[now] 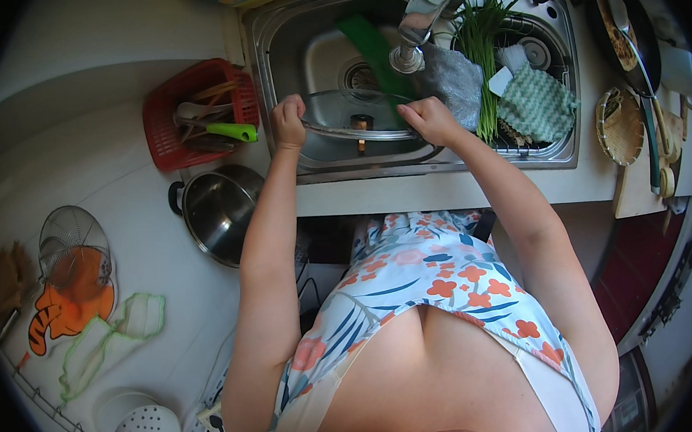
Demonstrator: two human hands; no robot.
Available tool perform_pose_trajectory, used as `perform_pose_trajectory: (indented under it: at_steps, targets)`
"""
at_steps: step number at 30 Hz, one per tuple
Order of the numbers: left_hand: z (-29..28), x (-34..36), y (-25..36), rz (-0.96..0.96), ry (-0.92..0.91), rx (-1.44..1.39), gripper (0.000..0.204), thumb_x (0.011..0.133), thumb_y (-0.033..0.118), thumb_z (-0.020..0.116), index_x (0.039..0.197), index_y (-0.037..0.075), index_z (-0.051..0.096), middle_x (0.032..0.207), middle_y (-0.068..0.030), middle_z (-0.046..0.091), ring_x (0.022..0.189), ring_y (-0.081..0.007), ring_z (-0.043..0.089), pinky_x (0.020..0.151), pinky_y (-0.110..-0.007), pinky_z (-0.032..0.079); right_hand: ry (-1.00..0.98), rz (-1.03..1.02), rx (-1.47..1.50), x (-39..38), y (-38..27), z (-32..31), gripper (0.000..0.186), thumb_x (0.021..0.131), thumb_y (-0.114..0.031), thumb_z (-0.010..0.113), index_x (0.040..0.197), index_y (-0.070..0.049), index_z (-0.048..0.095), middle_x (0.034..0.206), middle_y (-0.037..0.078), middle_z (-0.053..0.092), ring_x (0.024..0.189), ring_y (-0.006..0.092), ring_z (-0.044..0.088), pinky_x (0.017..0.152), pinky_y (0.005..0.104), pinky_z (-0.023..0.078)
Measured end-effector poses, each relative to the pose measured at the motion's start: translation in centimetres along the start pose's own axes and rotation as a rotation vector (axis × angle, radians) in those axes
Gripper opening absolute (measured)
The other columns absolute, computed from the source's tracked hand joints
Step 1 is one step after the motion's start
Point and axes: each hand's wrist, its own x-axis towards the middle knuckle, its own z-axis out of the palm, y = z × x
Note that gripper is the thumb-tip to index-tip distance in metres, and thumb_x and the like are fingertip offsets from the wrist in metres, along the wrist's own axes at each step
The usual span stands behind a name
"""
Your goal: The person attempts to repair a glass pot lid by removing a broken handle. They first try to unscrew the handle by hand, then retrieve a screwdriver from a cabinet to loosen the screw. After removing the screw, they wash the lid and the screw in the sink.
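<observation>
Over the left basin of the steel sink (298,167), I hold a clear glass pot lid (330,105) with a metal rim. The lid is tilted, and its dark and copper-coloured knob shows near the rim closest to me. My left hand (289,122) is closed round the left edge of the lid. My right hand (433,121) grips its right edge, with the thumb on top. A long flat green thing (368,50) lies in the basin behind the lid, passing the drain. The faucet (407,57) hangs above, near my right hand.
Right of the basin, a dish rack holds long green stalks (479,54), a grey cloth (449,84) and a green cloth (539,104). Left are a red basket (166,144) of utensils and a steel pot (224,212). A pan (647,42) and woven basket (619,129) sit far right.
</observation>
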Motion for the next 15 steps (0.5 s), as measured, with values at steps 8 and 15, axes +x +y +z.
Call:
perform_pose_trajectory:
  at_steps: [8, 15]
  targets:
    - [3.0, -1.5, 4.9, 0.187, 0.134, 0.206, 0.032, 0.085, 0.022, 0.041, 0.061, 0.003, 0.049, 0.055, -0.0137, 0.049, 0.053, -0.0334, 0.049, 0.051, -0.039, 0.035, -0.012, 0.058, -0.033, 0.2, -3.4, 1.2, 0.047, 0.090, -0.037, 0.046, 0.064, -0.001, 0.062, 0.062, 0.021, 0.058, 0.062, 0.0387, 0.058, 0.060, 0.0456, 0.045]
    - [4.5, -2.6, 7.9, 0.370, 0.083, 0.380, 0.026, 0.084, 0.018, 0.042, 0.062, 0.006, 0.049, 0.057, -0.0141, 0.052, 0.056, -0.0357, 0.052, 0.055, -0.044, 0.041, 0.165, 0.069, -0.179, -0.4, -5.0, 4.9, 0.044, 0.091, -0.036, 0.043, 0.066, -0.008, 0.065, 0.066, 0.019, 0.061, 0.065, 0.0386, 0.060, 0.060, 0.0478, 0.047]
